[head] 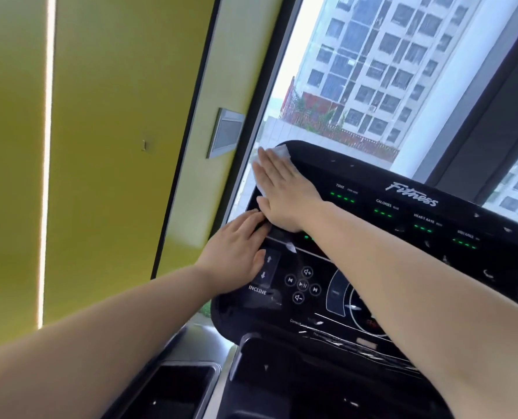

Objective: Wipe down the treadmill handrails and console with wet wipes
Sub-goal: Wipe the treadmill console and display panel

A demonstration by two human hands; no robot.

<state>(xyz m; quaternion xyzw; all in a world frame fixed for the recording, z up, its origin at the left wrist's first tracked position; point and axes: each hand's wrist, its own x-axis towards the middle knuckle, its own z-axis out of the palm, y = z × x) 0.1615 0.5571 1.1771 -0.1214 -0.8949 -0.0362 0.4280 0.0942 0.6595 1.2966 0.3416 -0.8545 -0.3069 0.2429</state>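
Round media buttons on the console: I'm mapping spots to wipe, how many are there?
5, clustered: volume-up top, previous left, play/pause centre, next right, volume-down bottom. The right arm may hide others.

Person, one entry: left hand (236,252) and right hand (285,189), both bare; forearms (403,282) bare along their whole visible length.
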